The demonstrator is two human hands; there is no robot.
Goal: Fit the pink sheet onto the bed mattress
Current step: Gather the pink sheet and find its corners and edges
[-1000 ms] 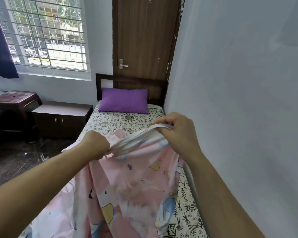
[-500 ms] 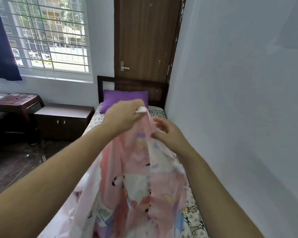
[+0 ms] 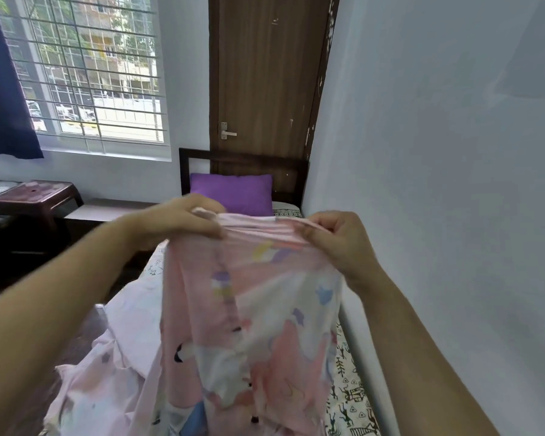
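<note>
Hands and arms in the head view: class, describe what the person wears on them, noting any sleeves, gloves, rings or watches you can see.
Both forearms are bare as far as the picture's edge; no sleeve or cuff shows. The left hand and the right hand wear no gloves. No ring, watch, bracelet or marking is visible on either wrist or on the fingers that show.

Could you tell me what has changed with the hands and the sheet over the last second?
The left hand rose, regripped the pink sheet, then both hands spread its edge apart; the right hand keeps pinching it. The purple pillow stayed put.
</note>
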